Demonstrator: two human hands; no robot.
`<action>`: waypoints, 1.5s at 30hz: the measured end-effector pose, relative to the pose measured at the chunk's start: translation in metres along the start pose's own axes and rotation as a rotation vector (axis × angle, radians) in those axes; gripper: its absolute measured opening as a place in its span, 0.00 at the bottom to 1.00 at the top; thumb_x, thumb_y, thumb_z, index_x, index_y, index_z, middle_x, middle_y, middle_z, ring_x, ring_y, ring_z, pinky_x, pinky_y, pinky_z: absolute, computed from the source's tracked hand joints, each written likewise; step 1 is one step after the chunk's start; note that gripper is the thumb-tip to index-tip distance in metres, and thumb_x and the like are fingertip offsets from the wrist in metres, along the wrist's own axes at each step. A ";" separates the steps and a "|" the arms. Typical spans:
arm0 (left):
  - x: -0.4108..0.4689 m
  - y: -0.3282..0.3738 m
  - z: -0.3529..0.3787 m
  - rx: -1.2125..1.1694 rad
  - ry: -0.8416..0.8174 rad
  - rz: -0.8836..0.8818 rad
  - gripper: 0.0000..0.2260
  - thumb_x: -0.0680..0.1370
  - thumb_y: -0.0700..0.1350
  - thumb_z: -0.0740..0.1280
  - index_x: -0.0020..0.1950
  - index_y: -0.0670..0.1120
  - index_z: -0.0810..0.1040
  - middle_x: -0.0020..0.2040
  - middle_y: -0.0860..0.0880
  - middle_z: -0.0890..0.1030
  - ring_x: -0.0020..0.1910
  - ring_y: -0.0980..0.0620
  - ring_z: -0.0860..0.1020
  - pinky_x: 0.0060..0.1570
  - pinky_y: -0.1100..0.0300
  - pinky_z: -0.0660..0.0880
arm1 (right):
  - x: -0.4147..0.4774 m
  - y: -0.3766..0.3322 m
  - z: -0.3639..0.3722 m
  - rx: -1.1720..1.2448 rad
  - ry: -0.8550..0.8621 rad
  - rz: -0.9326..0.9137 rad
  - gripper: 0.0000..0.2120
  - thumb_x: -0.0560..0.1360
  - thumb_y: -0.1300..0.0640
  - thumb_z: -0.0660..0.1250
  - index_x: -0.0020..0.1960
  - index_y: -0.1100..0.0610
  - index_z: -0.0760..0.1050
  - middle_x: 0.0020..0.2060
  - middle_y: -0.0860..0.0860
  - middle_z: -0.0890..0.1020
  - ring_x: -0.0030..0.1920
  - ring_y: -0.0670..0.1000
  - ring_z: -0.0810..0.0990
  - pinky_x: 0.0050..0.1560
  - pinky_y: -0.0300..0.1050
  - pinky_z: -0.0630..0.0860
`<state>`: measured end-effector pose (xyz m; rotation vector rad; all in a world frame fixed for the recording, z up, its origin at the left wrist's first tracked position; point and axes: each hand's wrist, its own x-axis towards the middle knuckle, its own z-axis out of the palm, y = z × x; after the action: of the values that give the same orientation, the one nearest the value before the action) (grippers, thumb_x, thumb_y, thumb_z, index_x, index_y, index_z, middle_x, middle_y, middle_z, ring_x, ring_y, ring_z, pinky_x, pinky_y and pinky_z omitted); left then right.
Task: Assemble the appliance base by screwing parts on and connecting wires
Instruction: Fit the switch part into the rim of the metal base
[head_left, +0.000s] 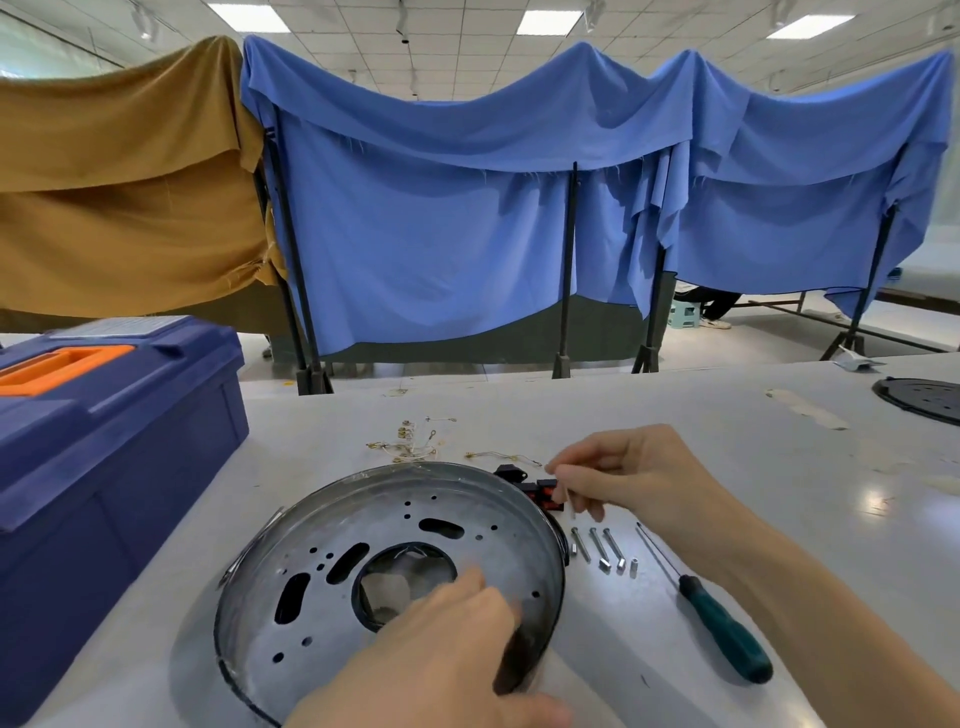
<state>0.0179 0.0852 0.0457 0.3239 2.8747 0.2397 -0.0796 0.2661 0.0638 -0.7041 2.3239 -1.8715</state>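
Note:
A round metal appliance base (363, 525) with several holes and slots lies on the white table in front of me. My left hand (447, 644) grips its near right rim, thumb outside and fingers over the edge. My right hand (618, 467) reaches to the base's far right edge and pinches a black and red connector block (543, 493) there. Thin wires with gold terminals (415, 441) lie just beyond the base. Several silver bolts and small spacers (602, 548) lie to the right of the base, beside a green-handled screwdriver (719, 626).
A dark blue toolbox (104, 457) with an orange handle stands at the left. A second black round part (922, 397) lies at the far right of the table (727, 415). Blue and brown cloths hang on frames behind the table.

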 end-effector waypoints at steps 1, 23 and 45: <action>0.001 0.001 0.004 0.035 -0.001 0.002 0.23 0.76 0.61 0.65 0.63 0.47 0.71 0.57 0.49 0.67 0.57 0.46 0.71 0.55 0.54 0.69 | -0.002 -0.002 0.004 0.000 -0.024 -0.007 0.02 0.73 0.67 0.71 0.45 0.65 0.83 0.36 0.62 0.84 0.32 0.51 0.81 0.34 0.39 0.77; 0.000 0.018 0.008 0.100 0.026 -0.085 0.21 0.79 0.60 0.61 0.65 0.46 0.70 0.51 0.48 0.64 0.62 0.45 0.71 0.46 0.56 0.62 | -0.010 -0.003 0.028 -0.638 -0.143 -0.108 0.03 0.68 0.59 0.76 0.37 0.53 0.85 0.31 0.41 0.82 0.38 0.43 0.80 0.58 0.54 0.72; 0.001 0.018 0.006 0.107 0.014 -0.077 0.20 0.80 0.59 0.61 0.60 0.43 0.71 0.51 0.47 0.64 0.60 0.41 0.72 0.46 0.55 0.64 | -0.011 0.002 0.034 -0.818 -0.155 -0.242 0.01 0.71 0.57 0.75 0.41 0.51 0.84 0.32 0.39 0.75 0.54 0.35 0.62 0.50 0.34 0.58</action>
<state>0.0221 0.1035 0.0431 0.2315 2.9124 0.0749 -0.0587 0.2401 0.0505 -1.1787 2.9617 -0.7924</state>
